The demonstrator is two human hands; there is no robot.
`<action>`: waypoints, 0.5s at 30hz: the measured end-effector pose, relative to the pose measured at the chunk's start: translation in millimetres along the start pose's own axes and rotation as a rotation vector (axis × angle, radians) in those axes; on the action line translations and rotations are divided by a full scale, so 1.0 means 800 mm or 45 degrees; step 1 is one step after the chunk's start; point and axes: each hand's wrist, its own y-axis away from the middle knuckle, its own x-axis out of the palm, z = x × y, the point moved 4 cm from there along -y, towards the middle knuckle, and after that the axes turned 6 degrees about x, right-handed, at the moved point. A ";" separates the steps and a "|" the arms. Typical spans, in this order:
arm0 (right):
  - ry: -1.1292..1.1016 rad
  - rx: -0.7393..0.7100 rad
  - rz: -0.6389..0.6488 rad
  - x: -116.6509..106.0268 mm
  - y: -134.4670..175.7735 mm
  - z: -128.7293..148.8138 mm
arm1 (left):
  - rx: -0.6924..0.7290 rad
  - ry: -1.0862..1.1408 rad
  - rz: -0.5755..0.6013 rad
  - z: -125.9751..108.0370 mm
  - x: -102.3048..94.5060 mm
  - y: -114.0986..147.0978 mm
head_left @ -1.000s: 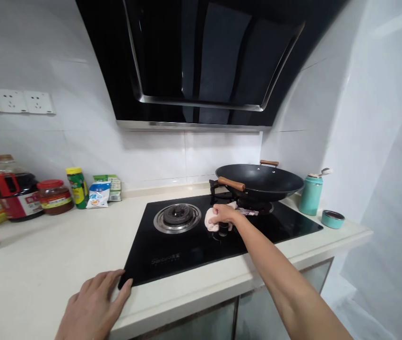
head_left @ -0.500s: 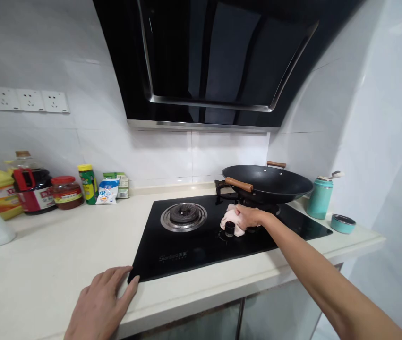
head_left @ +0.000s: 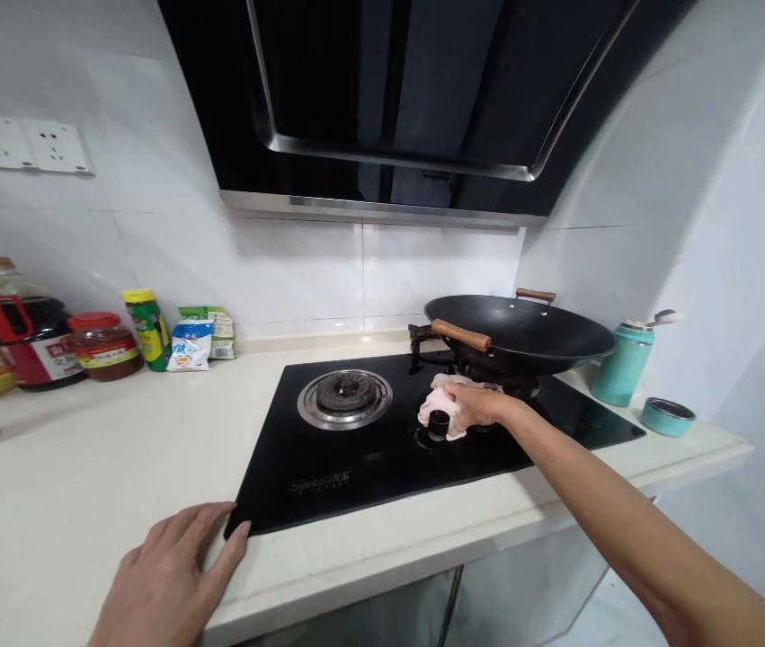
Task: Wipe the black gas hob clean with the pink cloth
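Note:
My right hand (head_left: pixel 476 403) presses a pale pink cloth (head_left: pixel 433 406) onto the black glass gas stove (head_left: pixel 355 458), just behind a black knob (head_left: pixel 438 424). Part of the cloth is hidden under the fingers. My left hand (head_left: pixel 170 566) lies on the counter at the stove's front left corner, thumb and fingers apart, fingertips touching the glass edge. Behind my right hand a black wok (head_left: pixel 523 337) with wooden handles sits over the right burner. The left burner (head_left: pixel 345 398) is bare, without a pot stand.
A turquoise flask (head_left: pixel 623 364) and its turquoise cup (head_left: pixel 667 417) stand right of the stove. Along the left wall are a dark sauce jug (head_left: pixel 31 337), a red-lidded jar (head_left: pixel 104 348), a green shaker (head_left: pixel 147 330) and small packets (head_left: pixel 191 346). A black range hood (head_left: pixel 388 99) hangs above.
The view has come closer and shifted slightly. My right hand and the cloth have moved a little on the stove around the knob; my left hand stays at the corner.

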 end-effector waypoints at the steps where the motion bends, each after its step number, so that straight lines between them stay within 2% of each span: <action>1: 0.014 0.013 0.001 0.000 -0.001 -0.001 | 0.002 0.002 0.007 0.000 0.000 0.000; 8: 0.205 0.217 0.054 -0.014 -0.018 -0.005 | -0.004 -0.020 0.002 0.002 0.006 0.003; 15: 0.174 0.208 -0.134 -0.016 -0.069 0.045 | -0.037 -0.007 -0.044 0.005 0.010 0.003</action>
